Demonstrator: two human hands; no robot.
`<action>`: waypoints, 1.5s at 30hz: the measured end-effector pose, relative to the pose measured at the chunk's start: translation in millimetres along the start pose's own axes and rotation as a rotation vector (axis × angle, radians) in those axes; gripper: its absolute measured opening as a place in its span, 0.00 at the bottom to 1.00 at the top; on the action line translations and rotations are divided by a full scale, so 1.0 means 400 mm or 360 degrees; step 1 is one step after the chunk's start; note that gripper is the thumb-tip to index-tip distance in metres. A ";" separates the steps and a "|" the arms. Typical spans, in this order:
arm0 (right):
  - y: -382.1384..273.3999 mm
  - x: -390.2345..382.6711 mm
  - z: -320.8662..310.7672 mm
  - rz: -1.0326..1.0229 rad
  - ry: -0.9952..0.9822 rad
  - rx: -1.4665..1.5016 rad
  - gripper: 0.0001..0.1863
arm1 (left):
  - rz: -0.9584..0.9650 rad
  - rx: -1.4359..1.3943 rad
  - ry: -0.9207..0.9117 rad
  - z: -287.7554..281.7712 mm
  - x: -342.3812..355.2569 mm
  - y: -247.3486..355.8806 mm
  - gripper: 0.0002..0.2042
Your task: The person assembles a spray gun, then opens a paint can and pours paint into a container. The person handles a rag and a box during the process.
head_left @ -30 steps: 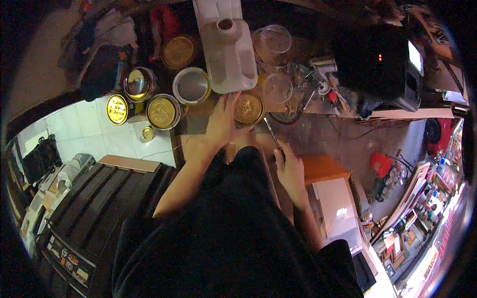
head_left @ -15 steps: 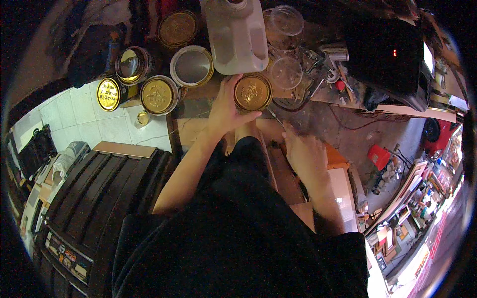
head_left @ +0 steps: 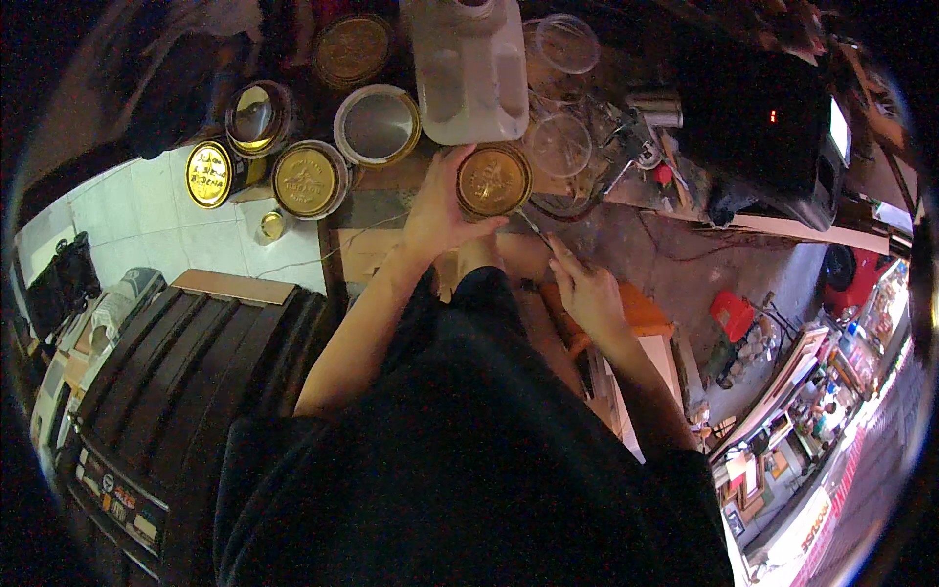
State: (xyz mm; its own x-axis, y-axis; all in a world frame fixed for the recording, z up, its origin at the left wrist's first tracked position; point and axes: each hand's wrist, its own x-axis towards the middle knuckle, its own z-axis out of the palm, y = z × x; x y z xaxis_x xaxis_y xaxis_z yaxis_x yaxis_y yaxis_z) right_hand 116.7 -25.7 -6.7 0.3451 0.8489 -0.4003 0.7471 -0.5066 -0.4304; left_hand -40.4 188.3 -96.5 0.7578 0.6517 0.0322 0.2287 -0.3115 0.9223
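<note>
Gripped by my left hand from its left side is a can with a dull gold lid, at the front of the cluttered bench. My right hand is closed on a thin metal tool, whose tip is at the lower-right rim of that lid; whether it is under the rim I cannot tell. Just behind the can stands a translucent plastic jug. A pale-rimmed round container and gold-lidded cans sit to the left, and clear plastic containers to the right.
A black machine is at the back right, beside assorted metal tools. Below right are an orange object, a red bucket and stacked boards. A dark ribbed object lies at lower left on pale tiles.
The view has shifted, so the bench items appear higher. My right hand has moved with the tool, bringing its tip to the lid's rim. My left hand still grips the can.
</note>
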 end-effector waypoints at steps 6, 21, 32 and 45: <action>-0.123 0.044 -0.120 0.0246 -0.0368 0.0002 0.19 | -0.0022 -0.0022 0.0064 0.004 -0.002 0.002 0.51; 0.023 0.004 0.053 -0.0063 0.0097 0.0188 0.22 | -0.0023 -0.0005 -0.0017 -0.010 0.011 0.023 0.53; 0.152 0.056 0.242 -0.0346 0.0283 0.0429 0.22 | -0.0009 -0.0086 -0.0057 -0.015 0.019 0.015 0.53; -0.024 -0.070 0.054 0.0151 0.0096 0.0262 0.23 | -0.0179 -0.0372 0.0758 0.168 -0.077 -0.052 0.52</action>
State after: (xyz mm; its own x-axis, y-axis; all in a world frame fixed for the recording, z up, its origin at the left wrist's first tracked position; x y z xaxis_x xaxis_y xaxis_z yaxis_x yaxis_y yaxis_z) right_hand 87.8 -47.8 -8.8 0.4464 0.8013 -0.3982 0.6085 -0.5982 -0.5215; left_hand -27.4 128.4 -142.6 0.3633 0.9304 0.0489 0.1092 -0.0947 0.9895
